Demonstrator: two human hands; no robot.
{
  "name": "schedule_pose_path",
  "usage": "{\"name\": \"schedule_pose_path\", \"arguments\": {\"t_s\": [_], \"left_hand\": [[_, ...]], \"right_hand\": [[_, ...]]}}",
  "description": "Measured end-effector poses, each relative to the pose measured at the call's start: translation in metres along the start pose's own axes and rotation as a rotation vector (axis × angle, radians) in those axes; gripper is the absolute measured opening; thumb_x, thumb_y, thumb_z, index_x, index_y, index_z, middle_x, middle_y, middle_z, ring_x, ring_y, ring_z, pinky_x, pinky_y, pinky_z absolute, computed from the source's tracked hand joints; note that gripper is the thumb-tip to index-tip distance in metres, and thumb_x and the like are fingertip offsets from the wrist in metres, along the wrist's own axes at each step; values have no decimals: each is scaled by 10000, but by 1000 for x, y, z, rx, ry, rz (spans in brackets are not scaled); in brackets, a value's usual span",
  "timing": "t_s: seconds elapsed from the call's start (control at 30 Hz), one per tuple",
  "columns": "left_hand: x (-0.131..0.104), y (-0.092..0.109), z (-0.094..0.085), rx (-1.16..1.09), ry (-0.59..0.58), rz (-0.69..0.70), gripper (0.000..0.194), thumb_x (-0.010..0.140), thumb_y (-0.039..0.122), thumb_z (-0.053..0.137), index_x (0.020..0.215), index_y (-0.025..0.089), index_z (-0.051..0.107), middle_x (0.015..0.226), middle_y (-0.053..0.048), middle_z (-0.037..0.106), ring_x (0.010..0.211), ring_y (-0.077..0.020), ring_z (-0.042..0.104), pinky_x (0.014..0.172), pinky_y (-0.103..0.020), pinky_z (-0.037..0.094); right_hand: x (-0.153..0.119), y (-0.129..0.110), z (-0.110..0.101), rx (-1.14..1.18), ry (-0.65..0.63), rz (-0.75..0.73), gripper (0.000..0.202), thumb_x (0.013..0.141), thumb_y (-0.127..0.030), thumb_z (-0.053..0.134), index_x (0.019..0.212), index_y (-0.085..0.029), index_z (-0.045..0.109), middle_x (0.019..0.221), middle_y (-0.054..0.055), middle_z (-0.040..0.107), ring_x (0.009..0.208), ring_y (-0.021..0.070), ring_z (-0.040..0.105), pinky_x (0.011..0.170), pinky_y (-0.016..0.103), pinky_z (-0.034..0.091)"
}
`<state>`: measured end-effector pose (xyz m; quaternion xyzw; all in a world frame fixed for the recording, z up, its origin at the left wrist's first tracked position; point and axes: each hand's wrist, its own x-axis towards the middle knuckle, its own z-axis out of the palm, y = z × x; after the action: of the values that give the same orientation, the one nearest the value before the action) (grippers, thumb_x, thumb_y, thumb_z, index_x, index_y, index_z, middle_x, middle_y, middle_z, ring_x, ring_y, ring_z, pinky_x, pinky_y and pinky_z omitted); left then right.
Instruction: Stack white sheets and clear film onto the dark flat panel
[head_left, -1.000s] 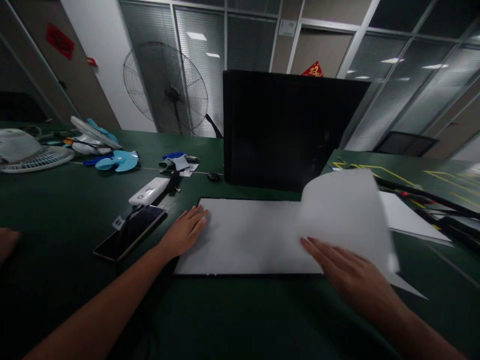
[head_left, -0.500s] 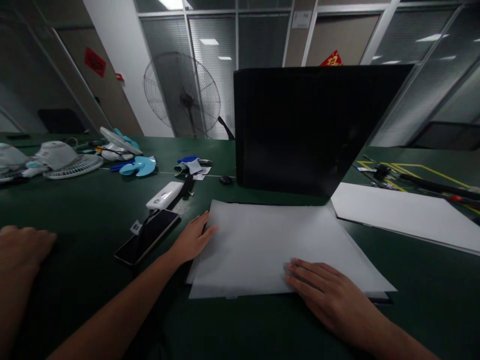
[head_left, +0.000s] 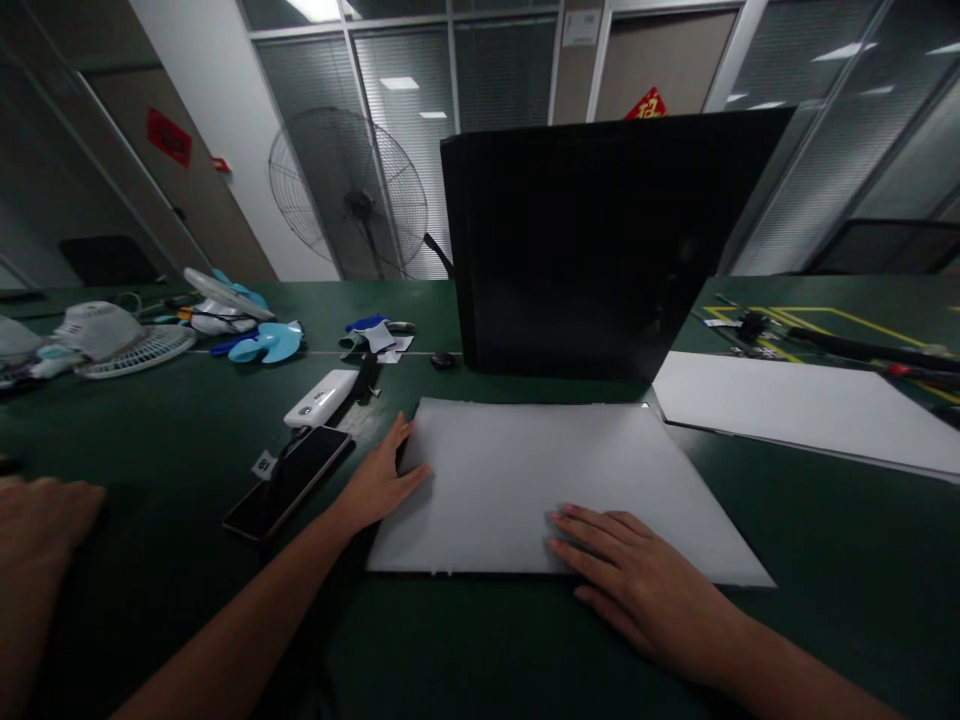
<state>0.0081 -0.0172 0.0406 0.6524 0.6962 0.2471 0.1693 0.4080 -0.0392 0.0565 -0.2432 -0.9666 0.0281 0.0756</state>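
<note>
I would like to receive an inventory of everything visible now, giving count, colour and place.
Table: one, dark green, foreground
White sheet: one visible on top, white, centre
White panel: at least one, white, right
Black panel: one, black, tilted up behind white sheet
Phone: one, dark, left of white sheet
White device: one, white, behind phone
Round object: one, black, left of black panel
Scraps: several, white and blue, further left
Fan parts: several, white and light blue, far left
Standing fan: one, grey, behind table
Red signs: two, red, background
Chairs: at least two, dark, background
Another person's hand: one, bare, left edge
Left hand: one, bare, white sheet's left edge
Right hand: one, bare, flat on white sheet
</note>
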Motion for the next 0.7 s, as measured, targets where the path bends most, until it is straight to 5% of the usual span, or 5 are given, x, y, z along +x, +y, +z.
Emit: {"name": "schedule_pose_path", "arguments": {"t_s": [0.13, 0.23, 0.37, 0.5, 0.7], "left_hand": [[0, -2, 2, 48, -3, 24, 891, 855, 509, 581, 1592, 106, 282, 1689, -187, 231, 1533, -339, 293, 1255, -482, 233], [1, -7, 4, 86, -7, 70, 879, 892, 483, 530, 1609, 84, 213, 1682, -202, 243, 1547, -318, 264, 1260, -504, 212], [1, -10, 2, 161, -36, 160, 745, 933, 410, 491, 1592, 126, 289, 1693, -181, 217, 1556, -316, 240, 1243, -548, 240], [-2, -6, -1, 229, -82, 226, 578, 981, 390, 454, 1523, 190, 461, 1665, -144, 324, 1535, -322, 300, 1233, -557, 265], [-7, 1, -3, 277, -105, 241, 561, 990, 331, 456, 1518, 141, 478, 1662, -161, 321, 1545, -326, 270, 1241, -552, 243]], "right_hand": [[-3, 10, -5, 94, -33, -16, 505, 1046, -390, 484, 1547, -342, 441, 1590, 14, 421, 1451, 233, 423, 1156, 477, 434], [-12, 36, -6, 72, 59, 5, 501, 1037, -367, 502, 1535, -362, 458, 1589, 9, 425, 1451, 230, 423, 1197, 493, 380], [-37, 100, -2, -89, 253, 316, 500, 1045, -401, 449, 1540, -324, 459, 1584, 44, 435, 1444, 269, 427, 1191, 552, 363], [-69, 169, 11, -176, 296, 650, 582, 1030, -496, 402, 1533, -209, 464, 1586, 108, 418, 1453, 302, 406, 1208, 524, 345], [-78, 220, 30, -207, 300, 811, 641, 1018, -464, 358, 1518, -75, 453, 1625, 210, 308, 1531, 364, 227, 1223, 572, 268]]}}
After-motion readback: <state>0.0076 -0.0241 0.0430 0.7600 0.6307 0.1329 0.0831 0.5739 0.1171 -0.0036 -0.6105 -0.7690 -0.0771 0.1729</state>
